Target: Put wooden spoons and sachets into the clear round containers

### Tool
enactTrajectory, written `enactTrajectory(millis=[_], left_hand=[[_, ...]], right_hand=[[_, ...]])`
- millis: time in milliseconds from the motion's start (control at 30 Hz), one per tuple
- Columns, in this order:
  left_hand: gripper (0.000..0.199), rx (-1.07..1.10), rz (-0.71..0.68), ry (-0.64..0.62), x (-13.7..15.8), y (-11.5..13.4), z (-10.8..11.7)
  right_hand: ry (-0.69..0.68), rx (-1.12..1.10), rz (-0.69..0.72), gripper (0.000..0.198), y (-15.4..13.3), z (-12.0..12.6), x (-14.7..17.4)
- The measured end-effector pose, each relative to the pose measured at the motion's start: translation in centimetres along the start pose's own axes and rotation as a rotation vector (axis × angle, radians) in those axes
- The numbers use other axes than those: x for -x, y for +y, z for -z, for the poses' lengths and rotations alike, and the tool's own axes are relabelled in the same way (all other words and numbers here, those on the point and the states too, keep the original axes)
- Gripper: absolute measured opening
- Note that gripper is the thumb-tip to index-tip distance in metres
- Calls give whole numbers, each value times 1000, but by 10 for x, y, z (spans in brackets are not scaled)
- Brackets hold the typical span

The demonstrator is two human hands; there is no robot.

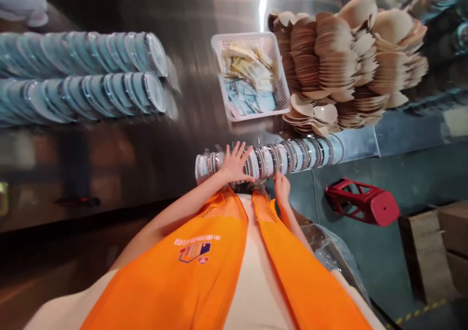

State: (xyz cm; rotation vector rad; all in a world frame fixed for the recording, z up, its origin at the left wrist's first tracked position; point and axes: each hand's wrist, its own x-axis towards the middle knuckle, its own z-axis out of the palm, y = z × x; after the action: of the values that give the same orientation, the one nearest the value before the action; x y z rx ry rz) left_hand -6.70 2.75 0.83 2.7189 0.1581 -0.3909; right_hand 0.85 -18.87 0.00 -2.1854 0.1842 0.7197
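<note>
A row of round, lidded containers (300, 153) with pale blue and clear sides lies along the near edge of the metal table. My left hand (235, 165) is over the left part of this row, palm down and fingers spread, touching the containers. Against the near side of the row, at the table edge, is my right hand (282, 189) with its fingers curled in. What those fingers hold, if anything, is hidden. Just beyond the row stands a white plastic basket (252, 36) with yellow and light blue packets (252, 96) in it.
Two longer rows of similar containers (87, 96) lie at the left. Stacks of beige, curved, bowl-like pieces (336, 62) fill the back right. A blurred white form (22, 3) like a gloved hand shows at top left. A red stool (365, 203) and cardboard boxes (424, 252) are right, below table height.
</note>
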Motion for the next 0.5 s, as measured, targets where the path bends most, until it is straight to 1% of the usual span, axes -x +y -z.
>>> enactTrajectory(millis=[67, 100, 167, 267, 367, 433, 500], left_hand=[[140, -14, 9, -62, 13, -12, -4], [139, -19, 14, -78, 17, -16, -6], [135, -20, 20, -73, 20, -19, -10], [133, -25, 19, -48, 18, -17, -11], [135, -44, 26, -55, 16, -13, -10], [136, -58, 40, -59, 16, -12, -11], [133, -67, 52, -53, 16, -12, -12]], right_hand=[[-101, -109, -81, 33, 39, -15, 18], [-157, -137, -106, 29, 52, -26, 23], [-241, -182, -128, 24, 64, -52, 23], [-291, -248, -150, 25, 64, -82, 10], [-292, -249, -149, 32, 63, -92, 0], [-271, -222, -117, 38, 65, -90, 1], [-240, -180, -48, 40, 66, -83, 10]])
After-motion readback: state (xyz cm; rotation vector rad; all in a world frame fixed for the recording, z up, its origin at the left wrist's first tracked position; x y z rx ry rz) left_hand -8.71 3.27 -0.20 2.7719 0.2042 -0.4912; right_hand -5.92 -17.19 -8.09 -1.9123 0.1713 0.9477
